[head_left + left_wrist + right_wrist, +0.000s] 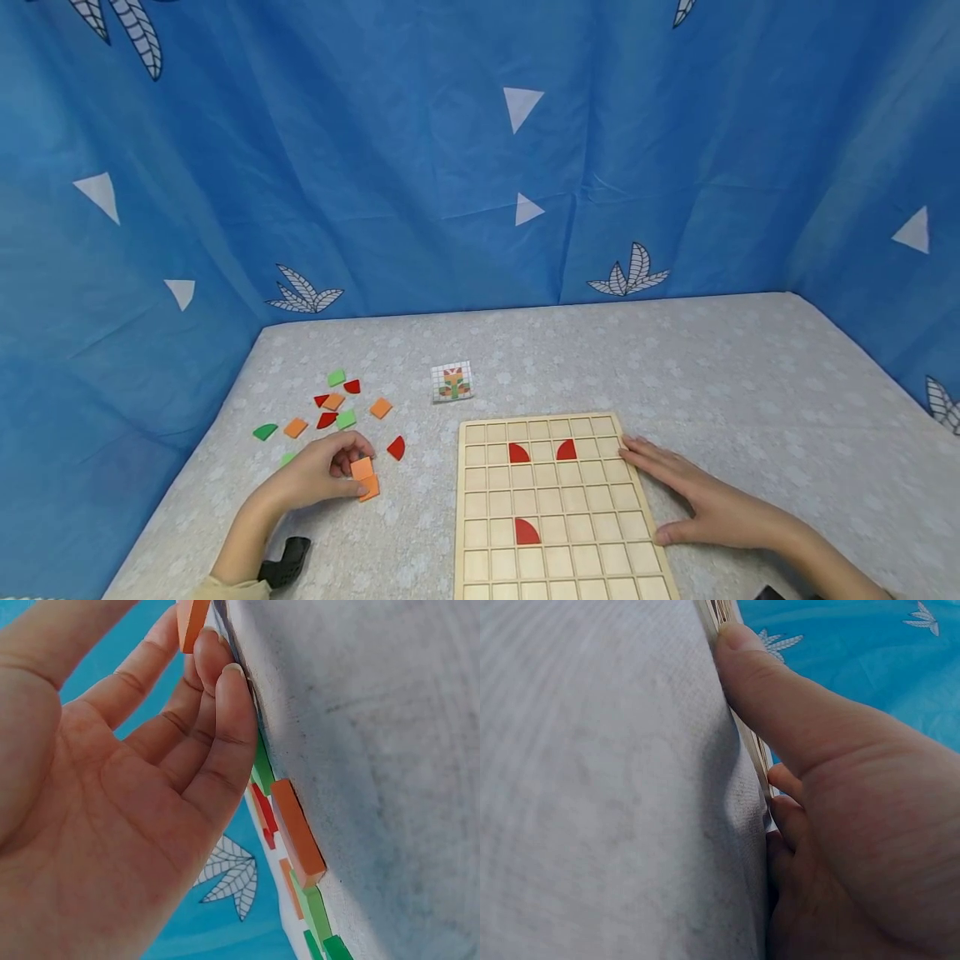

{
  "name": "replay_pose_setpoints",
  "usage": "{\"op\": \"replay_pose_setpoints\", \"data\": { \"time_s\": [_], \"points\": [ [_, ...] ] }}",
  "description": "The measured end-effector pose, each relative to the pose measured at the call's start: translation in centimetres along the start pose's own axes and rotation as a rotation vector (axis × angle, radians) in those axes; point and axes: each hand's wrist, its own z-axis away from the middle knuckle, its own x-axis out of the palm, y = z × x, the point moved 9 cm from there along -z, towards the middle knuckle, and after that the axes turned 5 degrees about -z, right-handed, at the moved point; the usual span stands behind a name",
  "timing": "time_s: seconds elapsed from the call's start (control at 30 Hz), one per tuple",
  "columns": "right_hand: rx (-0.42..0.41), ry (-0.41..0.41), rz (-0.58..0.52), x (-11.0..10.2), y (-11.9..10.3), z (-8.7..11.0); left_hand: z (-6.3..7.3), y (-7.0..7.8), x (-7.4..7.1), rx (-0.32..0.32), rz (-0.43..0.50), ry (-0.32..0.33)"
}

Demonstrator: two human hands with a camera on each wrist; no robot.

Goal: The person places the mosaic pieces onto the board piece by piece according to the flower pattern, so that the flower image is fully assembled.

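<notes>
In the head view my left hand (322,471) is low over the table on the left, pinching an orange square tile (362,468) between thumb and fingers. A second orange square tile (370,489) overlaps it beside the thumb. The left wrist view shows an orange tile (193,622) at the fingertips. My right hand (701,500) lies along the right edge of a wooden grid board (476,504), fingers extended and thumb touching the rim. Three red quarter-circle tiles, one of them a red piece (527,531) low on the board, sit in its squares.
Loose tiles lie scattered beyond my left hand, among them a red quarter circle (396,447), an orange square (381,407), a light green square (346,419) and a dark green piece (265,432). A small pattern card (452,382) lies behind the board. Blue curtains (420,167) enclose the table.
</notes>
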Motion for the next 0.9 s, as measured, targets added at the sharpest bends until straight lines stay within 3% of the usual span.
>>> {"op": "replay_pose_setpoints", "data": {
  "time_s": [0.6, 0.9],
  "points": [
    [0.019, -0.002, -0.017, 0.19, 0.08, 0.10, 0.06, -0.01, 0.06, 0.023, 0.016, 0.017],
    [0.012, 0.007, -0.022, 0.04, 0.07, -0.01, -0.39, 0.60, -0.17, 0.030, 0.075, 0.070]
  ]
}}
